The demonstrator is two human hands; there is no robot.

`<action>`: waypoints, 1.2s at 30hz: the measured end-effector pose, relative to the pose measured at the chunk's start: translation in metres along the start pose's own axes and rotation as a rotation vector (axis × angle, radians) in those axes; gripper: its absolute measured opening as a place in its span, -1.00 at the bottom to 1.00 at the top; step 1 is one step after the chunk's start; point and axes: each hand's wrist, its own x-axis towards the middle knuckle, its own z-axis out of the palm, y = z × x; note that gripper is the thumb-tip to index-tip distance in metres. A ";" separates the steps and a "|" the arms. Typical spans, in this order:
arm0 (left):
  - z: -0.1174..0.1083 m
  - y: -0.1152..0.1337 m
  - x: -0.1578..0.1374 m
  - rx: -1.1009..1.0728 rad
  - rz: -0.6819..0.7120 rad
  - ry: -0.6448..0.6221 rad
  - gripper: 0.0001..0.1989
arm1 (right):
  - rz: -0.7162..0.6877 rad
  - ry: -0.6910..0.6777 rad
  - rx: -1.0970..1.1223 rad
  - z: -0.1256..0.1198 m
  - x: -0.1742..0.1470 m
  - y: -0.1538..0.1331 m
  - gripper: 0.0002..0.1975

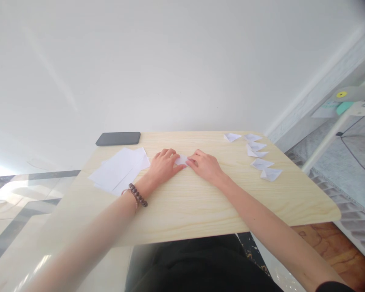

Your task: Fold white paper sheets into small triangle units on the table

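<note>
A small folded piece of white paper lies at the middle of the table, between my two hands. My left hand grips its left side, thumb at the near edge and fingers curled over the far one. At its right end, my right hand pinches the paper between thumb and fingers. Loose white paper sheets overlap in a pile left of my left hand. Several folded white paper pieces stand in a loose row to the right, apart from my right hand.
A dark grey phone lies at the table's far left corner. The light wooden table reaches to a white wall behind it. A pale metal frame stands beyond the table's right side.
</note>
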 end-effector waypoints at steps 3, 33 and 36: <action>-0.001 -0.008 0.001 -0.048 0.115 -0.059 -0.56 | -0.090 -0.042 0.154 -0.004 -0.001 0.011 -0.66; 0.001 -0.019 0.008 -0.332 0.006 0.030 -0.71 | 0.018 0.093 0.474 0.015 0.012 0.016 -0.84; 0.003 -0.019 0.008 -0.301 0.006 0.017 -0.70 | 0.021 0.071 0.458 0.015 0.013 0.016 -0.82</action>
